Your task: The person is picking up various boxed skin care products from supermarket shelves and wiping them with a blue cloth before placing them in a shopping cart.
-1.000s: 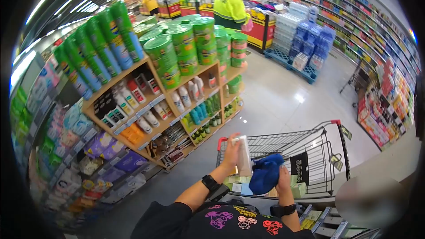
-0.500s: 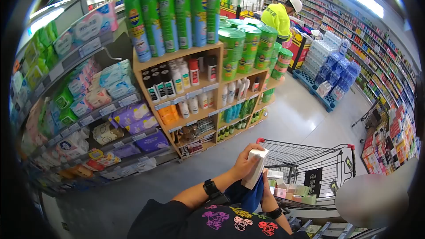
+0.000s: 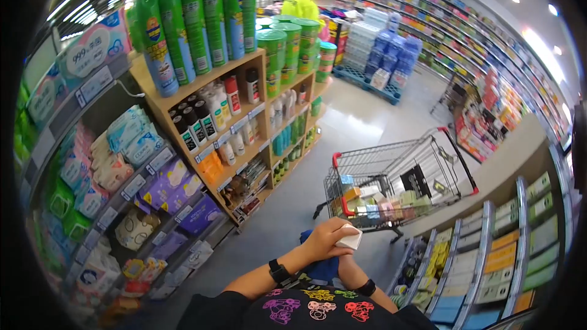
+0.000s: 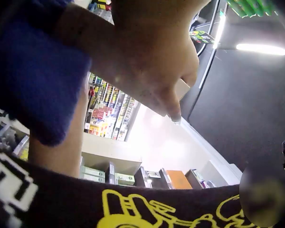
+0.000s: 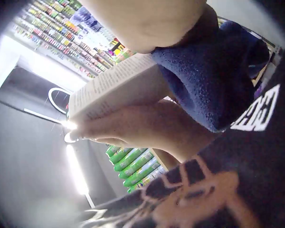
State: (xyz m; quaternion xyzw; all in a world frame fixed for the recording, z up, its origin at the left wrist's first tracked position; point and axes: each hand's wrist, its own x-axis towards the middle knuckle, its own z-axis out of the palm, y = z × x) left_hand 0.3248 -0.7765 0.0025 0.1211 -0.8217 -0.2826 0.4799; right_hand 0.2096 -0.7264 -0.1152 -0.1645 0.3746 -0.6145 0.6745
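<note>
My left hand point(image 3: 327, 241) grips a slim white box point(image 3: 350, 238), whose end sticks out past the fingers. Printed lines cover the side of the box point(image 5: 118, 88) in the right wrist view, and my left fingers lie along its lower side. My right hand point(image 5: 147, 19) is close against the other side, its fingers mostly hidden. A blue fleecy cloth point(image 5: 199, 76) bunches under that hand. In the head view the cloth point(image 3: 321, 269) hangs below both hands, near my shirt.
A wire shopping cart point(image 3: 379, 162) holding several small boxes point(image 3: 391, 208) stands ahead. Wooden shelves point(image 3: 202, 122) of cans and bottles are at the left, beside packs of tissues point(image 3: 131, 137). Slanted shelves of boxes point(image 3: 489, 256) lie at the right. A person in a yellow jacket point(image 3: 301, 3) stands farther off.
The hands have come together and drawn in toward my body, with the box and the cloth now close to each other. The box has turned end-on, and the cart appears farther away.
</note>
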